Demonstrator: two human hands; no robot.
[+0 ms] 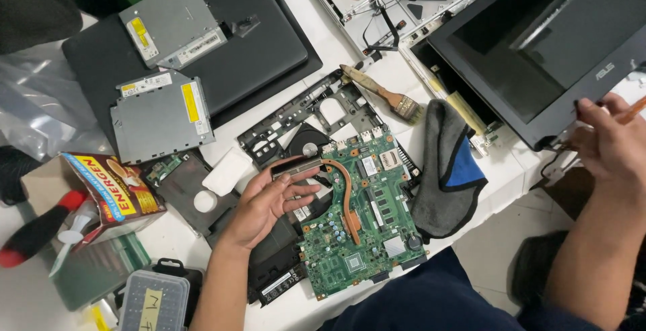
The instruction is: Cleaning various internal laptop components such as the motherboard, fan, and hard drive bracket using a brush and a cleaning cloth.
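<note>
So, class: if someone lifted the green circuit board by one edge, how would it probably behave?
The green circuit board would probably stay stiff, being a flat rigid sheet. It may feel top-heavy on one side, since the copper heat pipe under the left hand is fixed across it. Likely fragile: many small exposed parts cover it.
</note>
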